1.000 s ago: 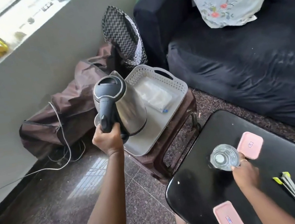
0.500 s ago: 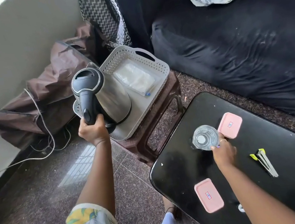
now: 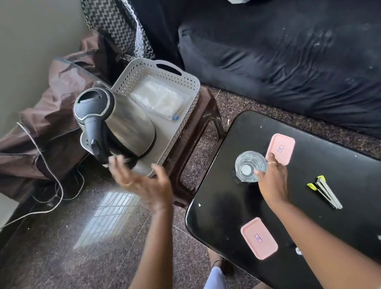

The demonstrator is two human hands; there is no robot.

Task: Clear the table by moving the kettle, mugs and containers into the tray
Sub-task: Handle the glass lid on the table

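Note:
The steel kettle [image 3: 125,122] with its black lid and handle stands in the near end of the grey perforated tray [image 3: 188,79], which rests on a brown stool. My left hand [image 3: 144,184] hovers just below the kettle's handle, fingers spread, holding nothing. On the black table [image 3: 221,214] my right hand [image 3: 272,178] grips a clear glass [image 3: 248,167] by its rim. One pink-lidded container [image 3: 281,149] lies right behind the glass, another [image 3: 259,238] near the table's front edge.
A clear plastic packet [image 3: 158,96] lies in the tray's far half. A yellow-tipped metal tool [image 3: 324,191] lies on the table to the right. A dark sofa [image 3: 292,39] with a floral cushion runs behind. A brown bag [image 3: 39,134] and a white cable [image 3: 43,159] lie on the floor at left.
The kettle has come down to rest in the tray, and my left hand has let go of its handle and drawn back, open. My right hand stays on the glass.

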